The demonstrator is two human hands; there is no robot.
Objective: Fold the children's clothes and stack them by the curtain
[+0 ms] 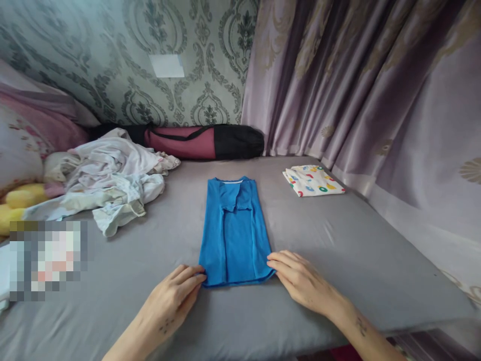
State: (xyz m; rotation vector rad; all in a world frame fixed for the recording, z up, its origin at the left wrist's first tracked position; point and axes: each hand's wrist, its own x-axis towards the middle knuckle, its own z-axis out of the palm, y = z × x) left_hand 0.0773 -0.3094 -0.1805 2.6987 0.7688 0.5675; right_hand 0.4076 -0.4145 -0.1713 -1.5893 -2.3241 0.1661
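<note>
A blue shirt (238, 240) lies flat on the grey bed sheet, its sides and sleeves folded inward into a long narrow shape. The collar end points away from me, with a pale strip inside the neck. At the near left corner of the hem, my left hand (175, 293) has its fingers closed on the cloth. My right hand (300, 278) pinches the near right corner in the same way. Both thumbs are mostly hidden under the hands or the fabric edge.
Left of the shirt is a heap of crumpled pale clothes (112, 165), beside a yellow plush thing (24, 198). A folded white patterned cloth (314, 180) lies at right. Along the wall rests a maroon and black long bag (180, 143). Purple curtains (338, 75) hang at right.
</note>
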